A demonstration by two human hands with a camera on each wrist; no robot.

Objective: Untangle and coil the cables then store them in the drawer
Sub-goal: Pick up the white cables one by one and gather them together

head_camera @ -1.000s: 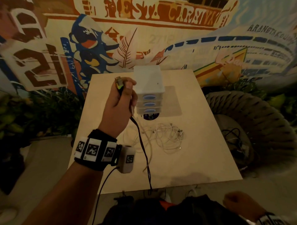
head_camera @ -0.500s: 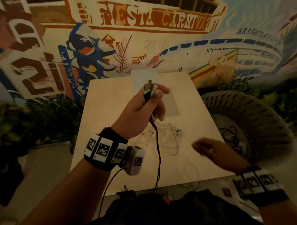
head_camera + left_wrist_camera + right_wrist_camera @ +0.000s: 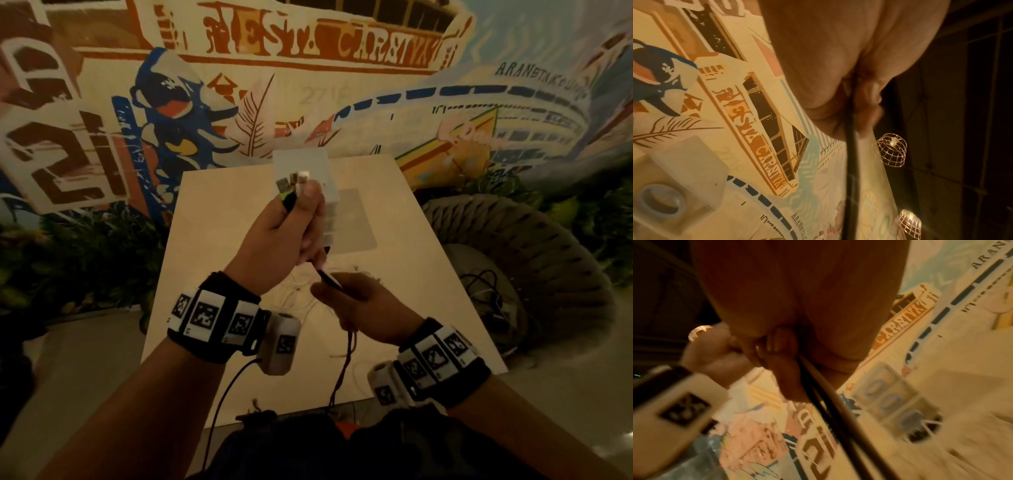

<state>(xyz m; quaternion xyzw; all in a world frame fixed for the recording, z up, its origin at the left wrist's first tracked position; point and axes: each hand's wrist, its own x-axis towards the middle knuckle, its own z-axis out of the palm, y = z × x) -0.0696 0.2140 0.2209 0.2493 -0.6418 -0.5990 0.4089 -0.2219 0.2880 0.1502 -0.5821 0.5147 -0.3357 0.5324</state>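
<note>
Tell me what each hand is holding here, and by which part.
The left hand grips the cables just below their plugs, which stick up past the thumb. The right hand holds the same cables lower down their length.

Metal plug tips [image 3: 290, 181] glinting above left hand [image 3: 279, 240]. Black cable [image 3: 329, 279] showing smooth, slightly glossy sheath. Drawer unit [image 3: 310, 164] looking like frosted white plastic. Table [image 3: 212, 219] appearing as pale matt wood. Chair [image 3: 534, 240] looking roughly woven.

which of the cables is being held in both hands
The black cable: left hand grips its plug ends, right hand its cord. The white cables lie on the table.
</note>
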